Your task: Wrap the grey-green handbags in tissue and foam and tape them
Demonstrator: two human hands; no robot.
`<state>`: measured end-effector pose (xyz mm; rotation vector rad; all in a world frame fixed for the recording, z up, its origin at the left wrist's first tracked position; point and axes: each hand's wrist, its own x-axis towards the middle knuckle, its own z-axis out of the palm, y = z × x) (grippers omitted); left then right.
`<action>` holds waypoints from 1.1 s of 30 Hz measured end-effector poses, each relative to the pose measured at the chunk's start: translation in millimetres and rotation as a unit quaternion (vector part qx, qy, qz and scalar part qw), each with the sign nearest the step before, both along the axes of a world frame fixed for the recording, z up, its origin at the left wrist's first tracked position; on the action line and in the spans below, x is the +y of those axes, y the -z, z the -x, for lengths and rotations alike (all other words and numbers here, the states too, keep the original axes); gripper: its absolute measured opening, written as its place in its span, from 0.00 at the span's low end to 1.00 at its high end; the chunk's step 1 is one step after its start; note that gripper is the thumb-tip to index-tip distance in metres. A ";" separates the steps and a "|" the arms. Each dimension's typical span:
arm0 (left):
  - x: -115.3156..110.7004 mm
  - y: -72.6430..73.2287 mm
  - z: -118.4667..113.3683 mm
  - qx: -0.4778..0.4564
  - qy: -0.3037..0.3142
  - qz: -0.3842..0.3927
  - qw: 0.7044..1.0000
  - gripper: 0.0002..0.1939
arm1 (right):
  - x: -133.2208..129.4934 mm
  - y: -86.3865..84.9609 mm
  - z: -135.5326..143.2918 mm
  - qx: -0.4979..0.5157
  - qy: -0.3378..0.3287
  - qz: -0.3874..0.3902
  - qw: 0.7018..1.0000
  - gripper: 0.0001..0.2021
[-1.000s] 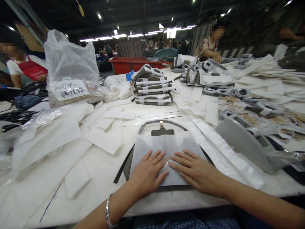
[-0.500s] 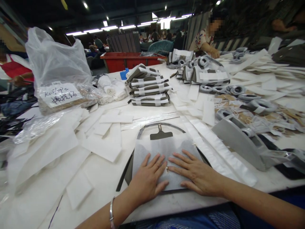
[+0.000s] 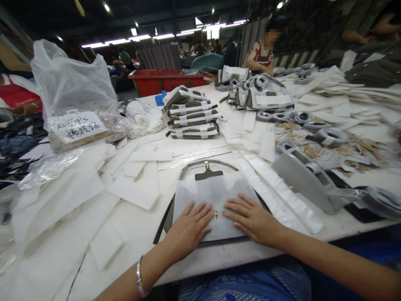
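Note:
In front of me on the table lies a dark handbag, its front covered by a thin, translucent whitish sheet (image 3: 213, 190). A small gold metal fitting (image 3: 216, 214) shows at the sheet's middle. Above the sheet's top edge are a dark tab (image 3: 208, 174) with a metal clip and the wrapped, arched handle (image 3: 188, 166). My left hand (image 3: 189, 225) rests flat on the sheet's left part, fingers stretched out. On its right part lies my right hand (image 3: 252, 218), also flat with fingers apart. Neither hand grips anything.
White foam sheets (image 3: 62, 200) spread over the left side, beside a plastic bag (image 3: 75, 92). Wrapped bags (image 3: 194, 115) are stacked behind. Clear plastic strips (image 3: 282, 192) and a tape dispenser (image 3: 310, 179) lie right. A co-worker (image 3: 260, 54) stands across the table.
My hands have slid a little apart over the sheet, so the gold fitting between them shows more fully. The view has shifted slightly.

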<state>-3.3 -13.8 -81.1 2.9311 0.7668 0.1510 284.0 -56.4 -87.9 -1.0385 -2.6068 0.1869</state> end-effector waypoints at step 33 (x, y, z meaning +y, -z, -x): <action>-91.9 35.6 26.6 0.051 0.005 -0.170 0.984 0.43 | -111.1 10.8 7.1 -0.084 0.026 -0.038 0.995 0.31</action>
